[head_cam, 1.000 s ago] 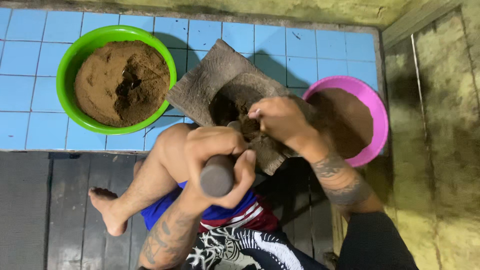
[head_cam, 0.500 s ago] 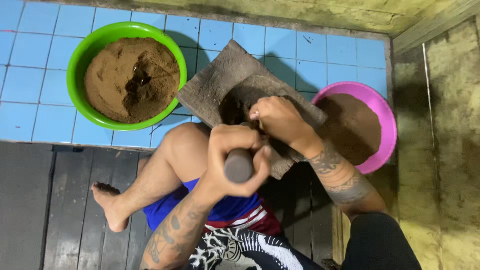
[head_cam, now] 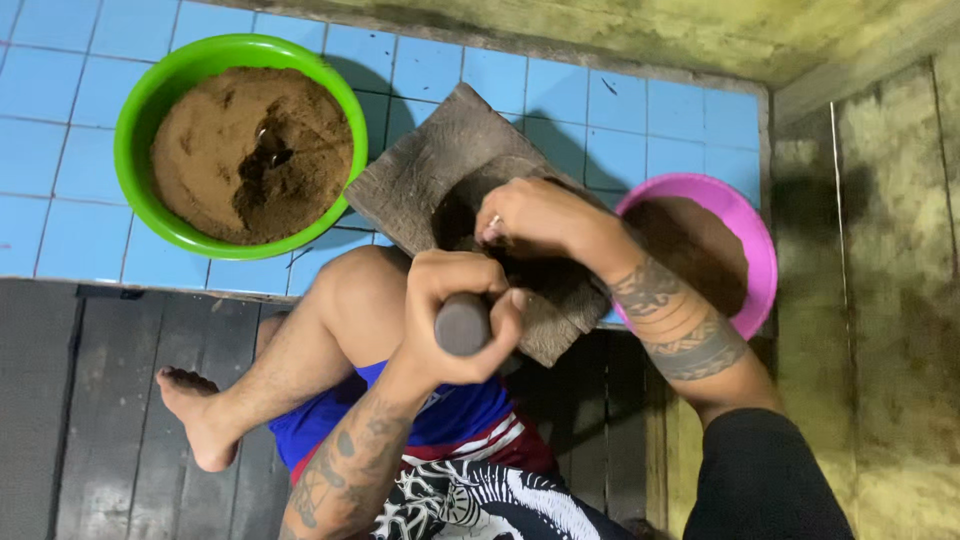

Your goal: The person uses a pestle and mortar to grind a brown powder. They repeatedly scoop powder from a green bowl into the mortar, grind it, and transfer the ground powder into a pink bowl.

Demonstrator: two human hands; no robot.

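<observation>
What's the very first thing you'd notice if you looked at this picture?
The bright green bowl heaped with brown powder at upper left jumps out against the blue tiles. In the middle, the left hand grips a dark pestle over a square wooden mortar, while the right hand reaches into its hollow. A pink bowl sits at right.

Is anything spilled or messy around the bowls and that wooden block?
No spill shows. The brown powder stays inside the round green plastic bowl, though a dark hollow is dug into its middle. The square wooden mortar block sits skewed, corner-on to the blue floor tiles.
</observation>
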